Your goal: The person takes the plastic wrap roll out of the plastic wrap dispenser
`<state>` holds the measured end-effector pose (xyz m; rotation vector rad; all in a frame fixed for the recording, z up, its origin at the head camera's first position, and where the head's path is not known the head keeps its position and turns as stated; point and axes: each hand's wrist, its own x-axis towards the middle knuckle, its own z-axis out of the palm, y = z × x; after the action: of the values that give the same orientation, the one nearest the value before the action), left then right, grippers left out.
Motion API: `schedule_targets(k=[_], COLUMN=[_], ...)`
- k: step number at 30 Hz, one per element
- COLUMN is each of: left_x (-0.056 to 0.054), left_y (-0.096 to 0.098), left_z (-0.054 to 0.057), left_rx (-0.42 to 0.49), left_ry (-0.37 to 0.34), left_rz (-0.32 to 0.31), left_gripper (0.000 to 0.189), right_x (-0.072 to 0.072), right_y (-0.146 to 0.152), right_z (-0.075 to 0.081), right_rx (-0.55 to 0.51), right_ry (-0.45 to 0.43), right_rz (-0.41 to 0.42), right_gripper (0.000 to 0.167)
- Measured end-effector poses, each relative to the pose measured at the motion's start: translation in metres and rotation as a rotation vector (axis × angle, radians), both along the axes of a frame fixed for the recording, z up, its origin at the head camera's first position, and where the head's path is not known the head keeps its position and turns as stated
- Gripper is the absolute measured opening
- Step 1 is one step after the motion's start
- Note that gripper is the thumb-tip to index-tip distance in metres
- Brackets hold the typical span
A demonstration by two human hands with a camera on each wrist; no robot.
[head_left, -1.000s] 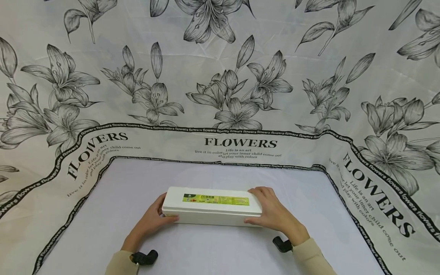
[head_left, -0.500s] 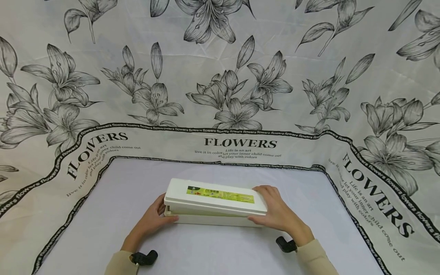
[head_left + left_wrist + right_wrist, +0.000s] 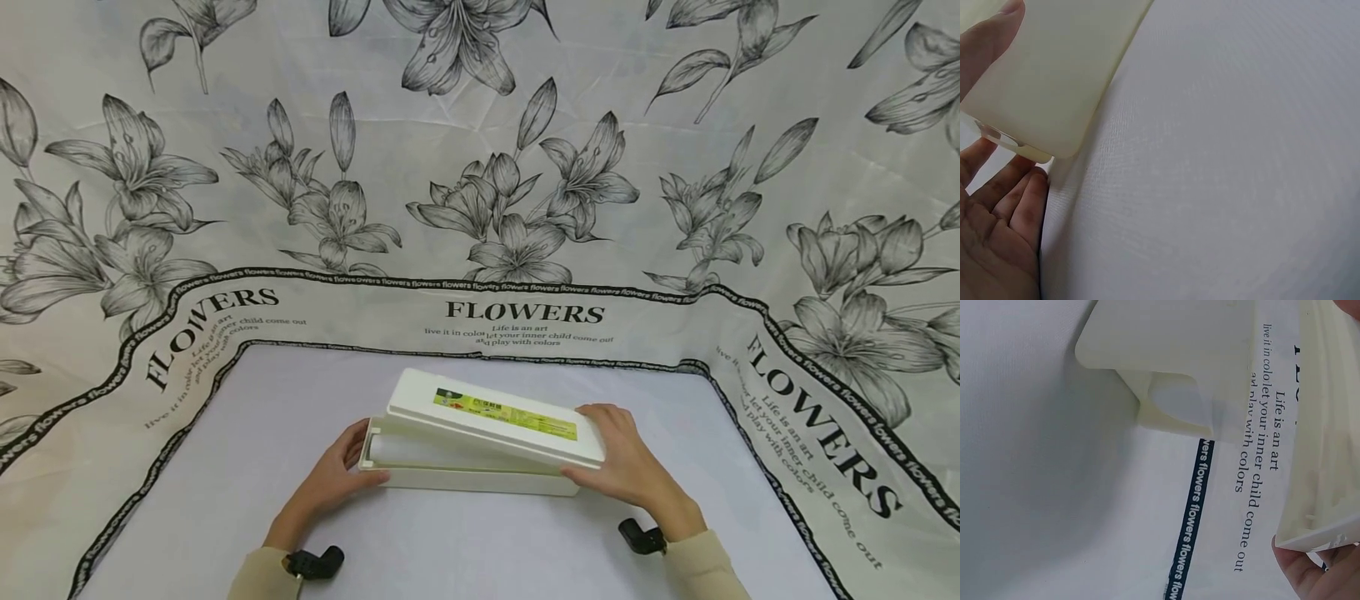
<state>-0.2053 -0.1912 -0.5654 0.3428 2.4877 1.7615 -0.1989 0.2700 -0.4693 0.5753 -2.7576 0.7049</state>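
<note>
A long white cling film box (image 3: pixel 480 482) sits on the table in front of me, its top uncovered at the left end. Inside lies a whitish roll (image 3: pixel 420 449). My left hand (image 3: pixel 337 471) grips the box's left end, thumb on the near side; the left wrist view shows the fingers (image 3: pixel 1016 181) at the end wall. My right hand (image 3: pixel 628 462) holds the right end of the lid (image 3: pixel 420 396), which carries a yellow-green label (image 3: pixel 506 414). That lid tilts, left end raised, right end low over the box. The right wrist view shows the lid's hollow underside (image 3: pixel 1329 437).
White cloth covers the table (image 3: pixel 465 550). Behind it and along both sides rises a curtain (image 3: pixel 480 192) printed with lilies and the word FLOWERS. A black wrist-worn device sits on the left wrist (image 3: pixel 317 562) and another on the right wrist (image 3: pixel 641 536).
The lid has come off the box at its left end, tilting up and shifting right with my right hand. The roll inside has come into view. My left hand and the box base stay put.
</note>
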Motion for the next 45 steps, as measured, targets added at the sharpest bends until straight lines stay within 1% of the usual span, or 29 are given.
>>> schedule_targets(k=[2, 3, 7, 14, 20, 23, 27, 30, 34, 37, 42, 45], left_x=[0.0, 0.0, -0.001, -0.002, -0.002, -0.002, -0.001, 0.0, 0.0, 0.0, 0.001, 0.0], left_y=[0.0, -0.001, -0.002, -0.002, -0.002, -0.002, -0.002, -0.001, -0.003, -0.004, -0.006, -0.007], left_z=[0.001, 0.001, 0.001, -0.003, -0.001, -0.001, -0.001, -0.002, -0.004, -0.006, -0.007, -0.007], left_rx=[-0.007, -0.014, -0.005, -0.003, -0.019, -0.022, -0.018, -0.005, 0.011, 0.028, 0.07, 0.074], left_ry=[-0.011, -0.005, -0.01, -0.003, 0.002, 0.011, 0.005, 0.004, 0.044, 0.066, 0.07, 0.07], left_rz=[0.0, -0.003, 0.003, -0.014, -0.007, -0.003, -0.007, -0.006, -0.019, -0.029, -0.029, -0.027], left_gripper=[0.094, 0.094, 0.094, 0.095, 0.096, 0.095, 0.096, 0.096, 0.093, 0.091, 0.091, 0.092], right_x=[0.0, 0.0, 0.001, 0.006, 0.01, 0.01, 0.012, 0.013, 0.014, 0.013, 0.014, 0.015], right_y=[0.003, 0.004, 0.007, 0.016, 0.026, 0.03, 0.034, 0.037, 0.041, 0.044, 0.049, 0.052], right_z=[-0.002, -0.003, -0.006, -0.013, -0.015, -0.017, -0.019, -0.019, -0.021, -0.021, -0.023, -0.023], right_rx=[-0.001, -0.004, -0.023, -0.06, -0.084, -0.101, -0.117, -0.109, -0.102, -0.098, -0.105, -0.112], right_ry=[0.004, 0.004, 0.0, -0.015, -0.039, -0.027, -0.015, -0.017, -0.016, -0.019, -0.018, -0.008], right_rz=[-0.008, -0.011, -0.027, -0.089, -0.137, -0.162, -0.192, -0.213, -0.225, -0.218, -0.235, -0.251], right_gripper=[0.085, 0.086, 0.087, 0.087, 0.087, 0.086, 0.086, 0.087, 0.089, 0.089, 0.09, 0.09])
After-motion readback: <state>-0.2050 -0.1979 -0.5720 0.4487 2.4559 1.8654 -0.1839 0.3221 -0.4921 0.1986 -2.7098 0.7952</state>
